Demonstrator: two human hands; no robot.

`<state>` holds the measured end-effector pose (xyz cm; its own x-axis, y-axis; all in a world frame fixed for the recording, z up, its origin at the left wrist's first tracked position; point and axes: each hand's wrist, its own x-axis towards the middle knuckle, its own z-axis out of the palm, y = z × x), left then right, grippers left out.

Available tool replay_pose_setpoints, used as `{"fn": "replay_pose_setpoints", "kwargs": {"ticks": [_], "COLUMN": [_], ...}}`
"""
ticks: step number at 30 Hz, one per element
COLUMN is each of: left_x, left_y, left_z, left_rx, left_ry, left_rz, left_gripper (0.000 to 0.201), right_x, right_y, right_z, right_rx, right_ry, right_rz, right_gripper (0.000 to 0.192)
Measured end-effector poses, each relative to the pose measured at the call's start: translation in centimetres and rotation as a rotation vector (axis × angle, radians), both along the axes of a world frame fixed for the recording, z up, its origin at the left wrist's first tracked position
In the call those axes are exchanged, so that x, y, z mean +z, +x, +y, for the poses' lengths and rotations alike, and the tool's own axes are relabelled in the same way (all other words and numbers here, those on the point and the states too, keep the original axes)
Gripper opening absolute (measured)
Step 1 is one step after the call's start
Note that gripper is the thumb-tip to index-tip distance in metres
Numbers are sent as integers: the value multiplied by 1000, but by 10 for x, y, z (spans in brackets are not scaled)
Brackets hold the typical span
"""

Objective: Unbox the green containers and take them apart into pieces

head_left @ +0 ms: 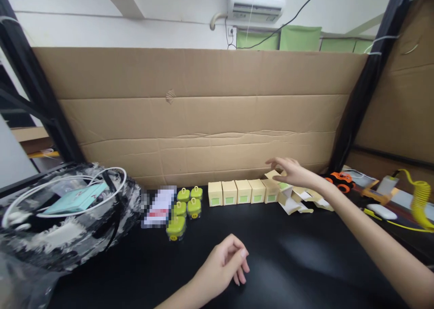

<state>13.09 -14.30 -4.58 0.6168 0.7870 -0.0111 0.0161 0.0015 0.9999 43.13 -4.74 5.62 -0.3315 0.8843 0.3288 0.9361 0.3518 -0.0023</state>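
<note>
My right hand [290,171] reaches over the right end of a row of small cream boxes [243,192] with green label windows. Its fingers are stretched out and apart, close to the raised flap of an open box [272,174]; I cannot tell whether they touch it. Several unfolded cream cartons [294,204] lie beneath and beside that hand. My left hand [228,264] hovers above the black table [271,273] near the front, loosely curled, with nothing visible in it. Left of the boxes stand several small clear containers with lime-green handled lids [176,227].
A white and red packet [160,207], partly pixelated, lies left of the containers. A black-and-white bag [74,223] carries a white cable and a teal box [76,198]. At right are an orange toy vehicle [341,181] and a yellow coiled cord [420,200]. A cardboard wall [203,114] closes the back.
</note>
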Motion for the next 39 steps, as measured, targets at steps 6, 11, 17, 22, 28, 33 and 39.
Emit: {"fn": "replay_pose_setpoints", "kwargs": {"ticks": [6,11,17,22,28,33,39], "left_x": [-1,10,17,9,12,15,16], "left_y": [-2,-7,-14,-19,-20,-18,-17], "left_z": [-1,-6,-8,1,8,10,12], "left_rx": [-37,-23,171,192,191,145,133], "left_ry": [56,226,652,711,636,557,514], "left_rz": [59,156,266,308,318,285,197], "left_gripper": [37,26,28,79,67,55,43], "right_x": [-9,-1,8,-23,-44,-40,-36], "right_y": [-9,-5,-44,-106,-115,-110,-114], "right_z": [4,-10,-65,-99,-104,-110,-109], "right_rx": [5,10,157,437,456,502,686], "right_ry": [-123,-132,-143,-164,62,-160,-142], "right_rz": [-21,11,69,184,213,538,369], "right_gripper": [64,50,47,48,41,20,17]}}
